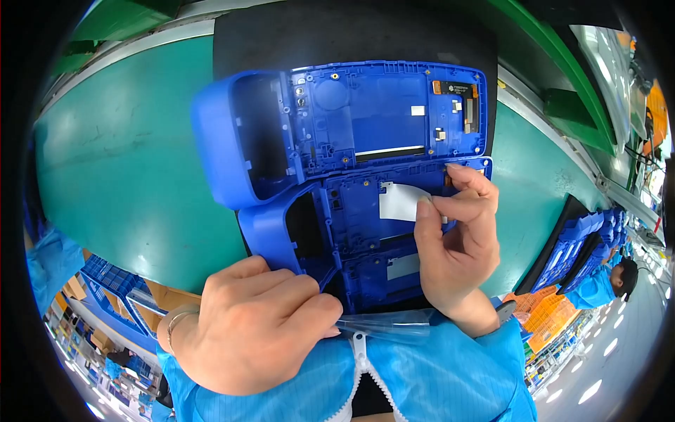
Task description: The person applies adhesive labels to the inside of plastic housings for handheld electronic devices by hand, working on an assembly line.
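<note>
My right hand point(460, 243) pinches a thin white sheet point(399, 202) by its right edge between thumb and forefinger. The sheet curls a little over the inside of the middle blue plastic housing point(351, 211). At the near left, my left hand point(256, 327) is curled closed beside that housing's frame end. A clear plastic film point(390, 325) runs out from its fingertips across my chest; the grip itself is mostly hidden. Farther away lies another blue housing point(327, 133), open side up, with a black flex circuit point(460, 91) at its right end. Below the middle one, a third housing point(369, 285) is partly covered.
The housings rest on a black mat point(351, 32) over a green bench point(133, 162). Stacked blue parts point(569, 246) stand to the right, near an orange crate point(545, 313). Blue crates point(112, 288) are at the left. Another person point(598, 285) is at far right.
</note>
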